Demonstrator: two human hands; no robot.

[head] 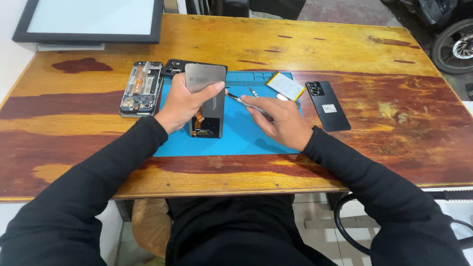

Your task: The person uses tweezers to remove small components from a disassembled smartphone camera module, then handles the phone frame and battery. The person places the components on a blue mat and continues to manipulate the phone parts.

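Left hand point(185, 101) grips the flat grey phone screen panel point(204, 98); right hand point(281, 120) pinches a thin metal tool point(246, 103). A slip could tear the panel's orange flex cable point(199, 118).

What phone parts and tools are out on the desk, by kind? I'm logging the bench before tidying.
Screen panel, in left hand: 1
Opened phone frame: 1
Back cover: 1
Battery: 1
Thin metal tool, in right hand: 1
Blue mat: 1
Total: 6
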